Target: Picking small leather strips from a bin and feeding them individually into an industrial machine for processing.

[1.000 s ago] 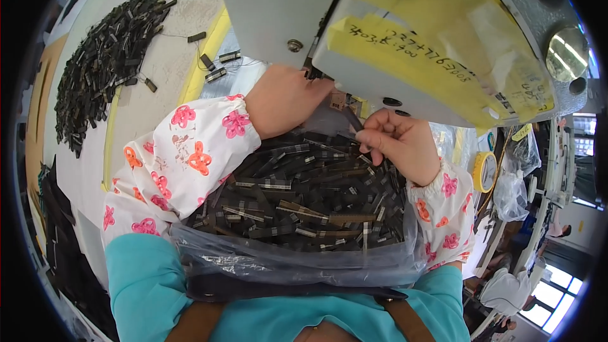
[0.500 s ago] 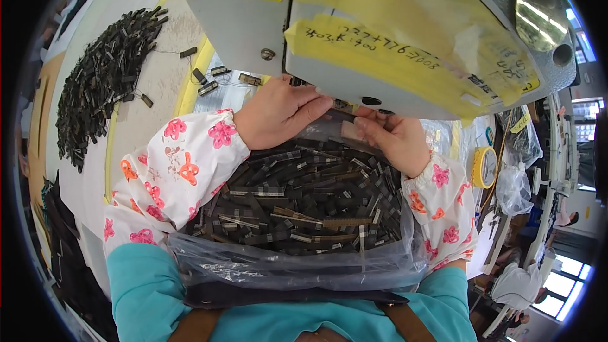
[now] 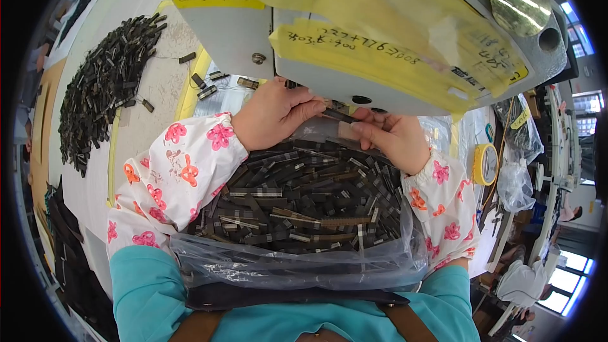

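Observation:
My left hand point(image 3: 273, 114) and my right hand point(image 3: 398, 142) meet under the head of a grey sewing machine point(image 3: 247, 31). A short dark fabric strip point(image 3: 339, 115) stretches between their fingertips, pinched at its left end by the left thumb and fingers and at its right end by the right. The left fingertips are partly hidden behind the thumb and the machine. Right below lies a heap of similar dark strips point(image 3: 304, 199) in a clear plastic bag point(image 3: 297, 263) at my lap.
A large pile of small dark folded pieces point(image 3: 104, 82) covers the far left of the table point(image 3: 168, 38). Several loose pieces point(image 3: 207, 92) with threads lie beside the machine. To the right are a yellow tape roll point(image 3: 485, 164) and a crumpled clear bag point(image 3: 516, 187).
The view has shifted slightly, so the machine appears a little further left. The right fingers have shifted slightly on the strip; both hands remain under the machine head.

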Available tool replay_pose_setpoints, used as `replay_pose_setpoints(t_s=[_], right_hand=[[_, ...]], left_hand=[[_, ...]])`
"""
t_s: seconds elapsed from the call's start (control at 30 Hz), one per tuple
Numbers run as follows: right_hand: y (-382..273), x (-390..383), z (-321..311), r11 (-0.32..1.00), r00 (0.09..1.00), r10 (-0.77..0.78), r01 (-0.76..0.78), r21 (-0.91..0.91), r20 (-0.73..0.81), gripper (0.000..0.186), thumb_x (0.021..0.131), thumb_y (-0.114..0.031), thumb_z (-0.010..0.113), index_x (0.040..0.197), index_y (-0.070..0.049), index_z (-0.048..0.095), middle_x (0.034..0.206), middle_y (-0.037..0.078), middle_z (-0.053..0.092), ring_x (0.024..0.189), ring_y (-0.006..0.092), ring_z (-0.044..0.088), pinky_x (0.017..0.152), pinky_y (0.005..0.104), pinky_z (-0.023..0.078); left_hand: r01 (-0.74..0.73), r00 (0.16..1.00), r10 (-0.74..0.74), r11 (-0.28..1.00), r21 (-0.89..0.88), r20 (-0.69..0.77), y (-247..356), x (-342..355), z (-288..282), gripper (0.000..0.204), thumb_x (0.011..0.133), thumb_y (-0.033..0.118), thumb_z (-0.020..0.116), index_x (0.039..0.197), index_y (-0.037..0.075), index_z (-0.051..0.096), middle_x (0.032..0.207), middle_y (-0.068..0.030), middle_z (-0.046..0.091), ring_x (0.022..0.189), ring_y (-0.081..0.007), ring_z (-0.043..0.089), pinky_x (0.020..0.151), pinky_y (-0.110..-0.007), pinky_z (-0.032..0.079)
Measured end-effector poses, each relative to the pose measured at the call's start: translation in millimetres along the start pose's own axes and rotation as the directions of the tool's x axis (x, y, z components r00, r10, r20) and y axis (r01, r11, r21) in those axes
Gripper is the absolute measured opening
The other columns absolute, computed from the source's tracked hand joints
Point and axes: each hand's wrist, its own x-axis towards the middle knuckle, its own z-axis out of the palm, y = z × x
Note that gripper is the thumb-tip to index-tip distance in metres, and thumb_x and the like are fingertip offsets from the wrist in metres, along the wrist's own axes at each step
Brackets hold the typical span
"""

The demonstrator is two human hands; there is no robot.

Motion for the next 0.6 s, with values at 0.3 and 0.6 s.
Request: replay_pose_setpoints(t_s=[0.3,0.6], right_hand=[[3.7,-2.4,-18.8,0.825,0.949,-0.309,0.238,-0.512,-0.057,0.018,0.074,-0.007,0.065,0.092,-0.001,0.062,0.081,0.006,0.063,0.067,0.0145,0.056,0.061,0.0272,0.045],[14.9,3.1,-18.7,0.56,0.85,-0.527,0.358,-0.747,0.013,0.022,0.071,-0.009,0.066,0.092,-0.006,0.064,0.087,0.013,0.063,0.078,0.0348,0.057,0.069,0.0377,0.046]], left_hand=[[-0.004,1.0,0.001,0.948,0.318,0.012,6.7,1.4,-9.9,0.012,0.078,0.012,0.057,0.082,0.002,0.063,0.081,-0.0187,0.057,0.077,-0.0357,0.055,0.063,-0.041,0.044],[-0.029,0.998,0.0,0.906,0.421,0.07,2.8,-1.5,-11.2,0.011,0.075,0.012,0.058,0.076,0.002,0.063,0.071,-0.015,0.059,0.066,-0.0335,0.057,0.057,-0.04,0.044]])
